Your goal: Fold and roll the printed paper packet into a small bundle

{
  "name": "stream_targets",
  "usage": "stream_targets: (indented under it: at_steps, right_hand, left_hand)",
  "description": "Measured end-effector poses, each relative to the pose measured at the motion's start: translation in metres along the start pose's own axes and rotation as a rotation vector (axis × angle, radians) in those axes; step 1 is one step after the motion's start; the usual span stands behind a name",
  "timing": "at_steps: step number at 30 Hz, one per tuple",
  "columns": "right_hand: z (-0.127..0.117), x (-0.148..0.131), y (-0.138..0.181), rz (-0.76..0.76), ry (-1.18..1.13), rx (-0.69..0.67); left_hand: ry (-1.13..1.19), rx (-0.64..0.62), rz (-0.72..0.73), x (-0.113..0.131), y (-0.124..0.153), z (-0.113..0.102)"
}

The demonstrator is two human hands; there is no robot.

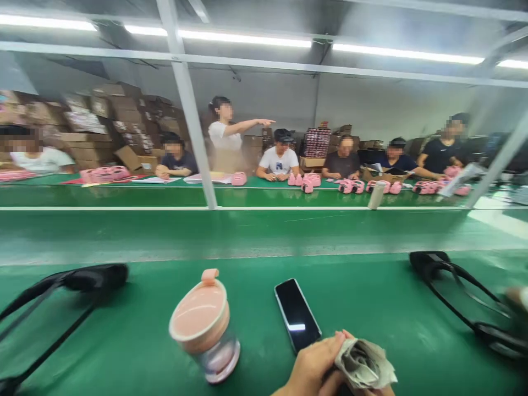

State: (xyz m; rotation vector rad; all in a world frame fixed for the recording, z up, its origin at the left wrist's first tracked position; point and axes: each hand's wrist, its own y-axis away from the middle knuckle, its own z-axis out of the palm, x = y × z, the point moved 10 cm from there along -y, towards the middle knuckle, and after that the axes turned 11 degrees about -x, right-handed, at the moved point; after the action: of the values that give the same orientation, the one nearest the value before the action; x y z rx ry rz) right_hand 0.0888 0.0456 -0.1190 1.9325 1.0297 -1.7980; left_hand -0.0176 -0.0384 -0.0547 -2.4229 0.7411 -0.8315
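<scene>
At the bottom of the head view, my left hand [315, 366] is closed against a crumpled, layered wad of greyish-white paper [365, 366]. Of my right hand [383, 391] only a small part shows under the wad; it seems closed on the same paper, and most of its fingers are hidden. Just beyond my left hand, a dark-screened phone [297, 313] lies flat on the green table [256, 297]. Further left is a pink cup [200, 319] with a pink lid, a raised tab and a clear lower part.
Black straps with a pad [99, 276] lie at left, and similar black straps [431, 264] at right, near a blurred shape at the edge. Beyond a white frame post [187, 104], several people sit or stand along a bench with pink cases [105, 174]. A pale bottle [375, 196] stands there.
</scene>
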Motion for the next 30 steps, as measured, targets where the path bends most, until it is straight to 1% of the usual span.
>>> stream_targets:
  at_steps: [2,3,4,6,9,12,15,18,20,23,25,27,28,30]
  right_hand:
    - [0.006,0.009,-0.002,0.001,-0.024,-0.021]
    - [0.011,0.014,-0.004,-0.005,-0.056,-0.056]
    - [0.015,0.017,-0.006,-0.010,-0.084,-0.092]
    - [0.020,0.021,-0.008,-0.016,-0.133,-0.132]
    - [0.019,0.018,-0.008,0.007,-0.182,-0.106]
    - [0.021,0.014,-0.007,0.034,-0.203,-0.114]
    - [0.022,0.016,-0.007,0.044,-0.187,-0.146]
    - [0.023,0.023,-0.006,0.026,-0.173,-0.180]
    - [0.020,0.027,-0.006,0.011,-0.161,-0.185]
    - [0.021,0.030,-0.004,-0.002,-0.103,-0.226]
    - [0.018,0.030,-0.003,-0.024,-0.084,-0.203]
    - [0.013,0.030,-0.001,-0.053,-0.106,-0.135]
    - [0.011,0.031,0.001,-0.061,-0.129,-0.107]
    - [0.013,0.039,0.003,-0.056,-0.177,-0.105]
  left_hand:
    - [-0.009,0.001,-0.071,-0.017,0.008,0.014]
    - [0.007,-0.005,-0.111,-0.028,0.012,0.024]
    - [0.028,0.027,-0.152,-0.039,0.018,0.032]
    - [0.063,0.078,-0.189,-0.056,0.027,0.049]
    - [0.111,0.129,-0.213,-0.069,0.037,0.065]
    - [0.159,0.119,-0.239,-0.073,0.040,0.071]
    - [0.177,0.104,-0.256,-0.069,0.039,0.068]
    - [0.176,0.096,-0.256,-0.060,0.034,0.056]
    - [0.166,0.062,-0.215,-0.050,0.027,0.044]
    - [0.120,-0.023,-0.116,-0.029,0.015,0.026]
    - [0.073,-0.042,-0.070,-0.019,0.009,0.014]
    - [0.019,-0.017,-0.039,-0.012,0.006,0.005]
    - [-0.002,-0.002,-0.027,-0.010,0.005,0.003]
    - [-0.023,0.013,-0.016,-0.009,0.004,0.004]
